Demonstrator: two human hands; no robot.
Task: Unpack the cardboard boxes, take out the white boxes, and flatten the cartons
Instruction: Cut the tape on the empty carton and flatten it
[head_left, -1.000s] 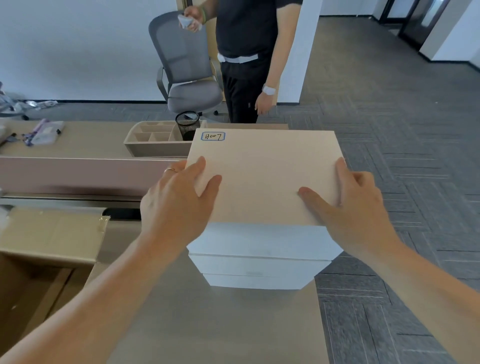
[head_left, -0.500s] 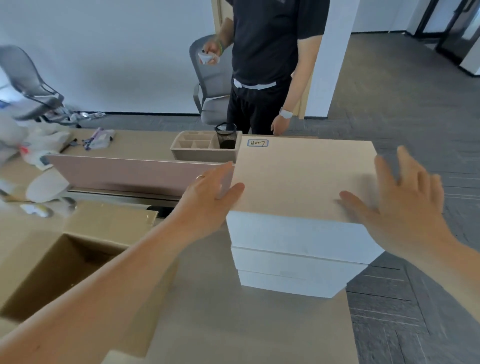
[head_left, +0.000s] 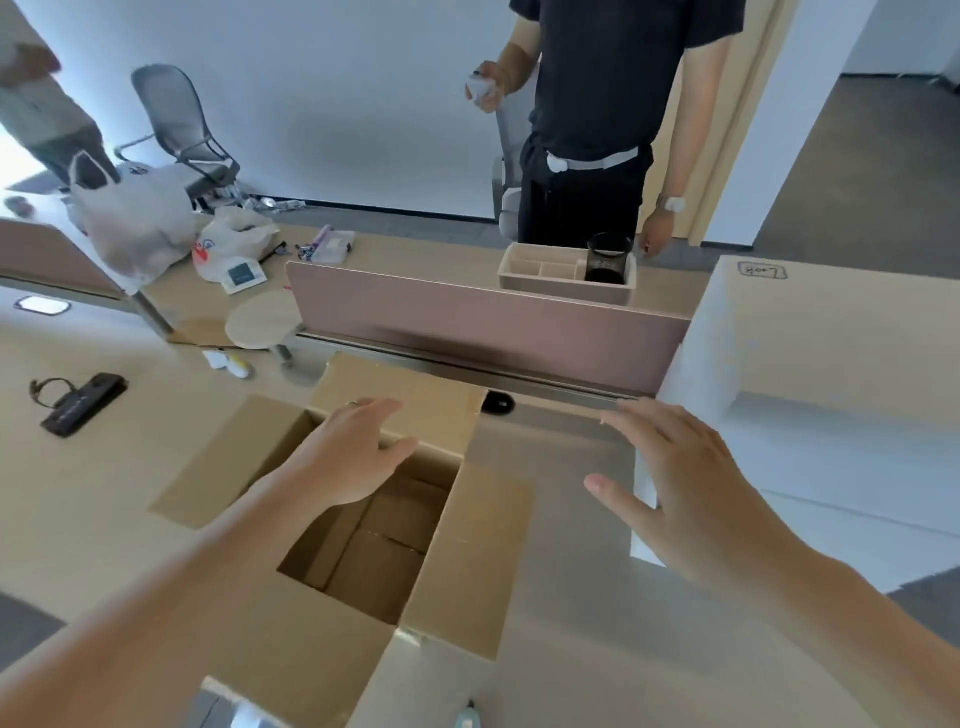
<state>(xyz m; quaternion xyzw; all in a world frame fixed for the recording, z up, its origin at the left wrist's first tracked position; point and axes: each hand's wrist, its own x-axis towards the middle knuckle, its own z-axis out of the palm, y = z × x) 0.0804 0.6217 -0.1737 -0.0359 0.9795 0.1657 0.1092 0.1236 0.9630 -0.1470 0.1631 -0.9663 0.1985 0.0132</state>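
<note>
The open cardboard carton (head_left: 467, 545) stands on the counter (head_left: 561, 597), flaps spread, brown bottom showing. The left hand (head_left: 353, 452) hovers over the carton's opening, fingers straight and loose, holding nothing. Right of the carton stands the stack of white boxes (head_left: 831, 441); the right hand (head_left: 696, 488) hovers between them, fingers splayed wide, empty

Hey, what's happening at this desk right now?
Someone is unpacking. Both hands are open and hold nothing: the left hand reaches over the open cardboard box, whose inside shows only its bottom flaps, and the right hand is spread beside the stack of white boxes on the desk. Another person in black stands opposite.
</note>
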